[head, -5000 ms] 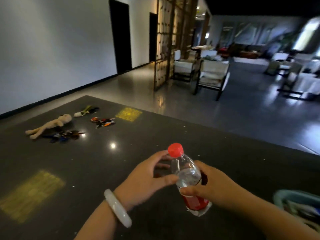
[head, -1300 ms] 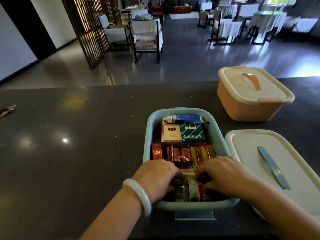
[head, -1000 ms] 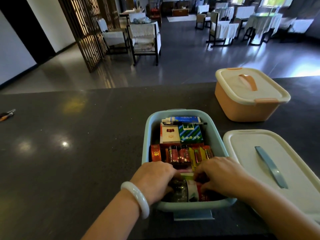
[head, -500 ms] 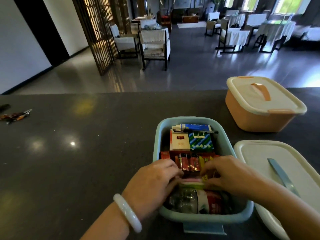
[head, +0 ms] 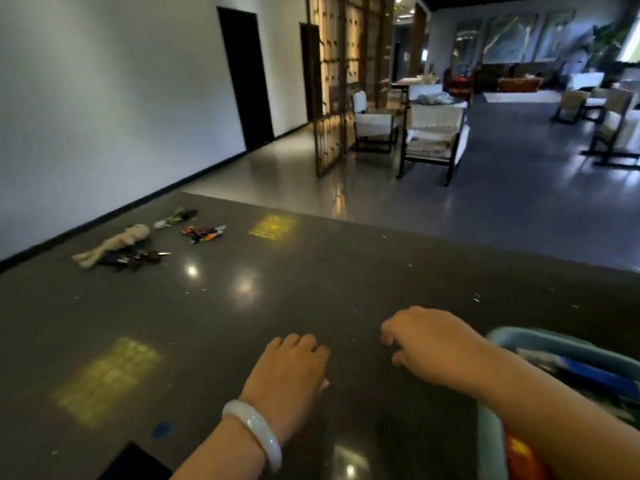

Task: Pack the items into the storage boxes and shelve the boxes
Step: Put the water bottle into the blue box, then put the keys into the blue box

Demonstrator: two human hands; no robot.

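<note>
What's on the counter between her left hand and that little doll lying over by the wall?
Nothing solid: in the head view only bare dark countertop with light reflections separates the left hand from the doll.

Bare forearms – pale jade-like bangle (head: 254, 429) on left wrist

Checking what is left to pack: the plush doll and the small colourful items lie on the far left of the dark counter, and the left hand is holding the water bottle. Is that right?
Not quite. In the head view the left hand holds nothing; no water bottle is visible in it. The plush doll and the small colourful items do lie on the far left of the dark counter.
</note>
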